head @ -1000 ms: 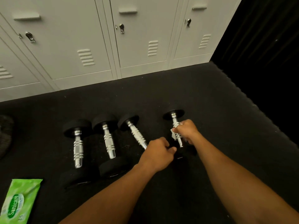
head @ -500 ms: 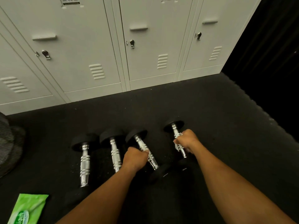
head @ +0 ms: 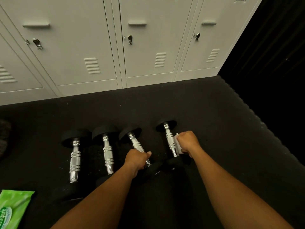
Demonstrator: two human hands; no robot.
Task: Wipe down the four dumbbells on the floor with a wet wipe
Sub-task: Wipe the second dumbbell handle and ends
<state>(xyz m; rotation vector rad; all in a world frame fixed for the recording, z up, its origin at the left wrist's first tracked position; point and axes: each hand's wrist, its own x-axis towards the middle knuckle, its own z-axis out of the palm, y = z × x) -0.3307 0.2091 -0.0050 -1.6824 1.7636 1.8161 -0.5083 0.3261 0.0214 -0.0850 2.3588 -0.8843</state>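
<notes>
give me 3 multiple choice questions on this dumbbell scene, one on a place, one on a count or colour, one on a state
1. Where is the green wet wipe pack?
A. on a locker
B. on the floor at the lower left
C. in the right hand

2. How many dumbbells lie on the floor?
A. two
B. three
C. four

3. What is the left hand doing?
A. gripping the handle of the third dumbbell from the left
B. resting flat on the floor
C. holding the wipe pack

Answers:
1 B, the pack lies on the black floor.
2 C, four chrome handles show side by side.
3 A, its fingers curl round that handle, while the right hand holds a white wipe against the rightmost dumbbell.
</notes>
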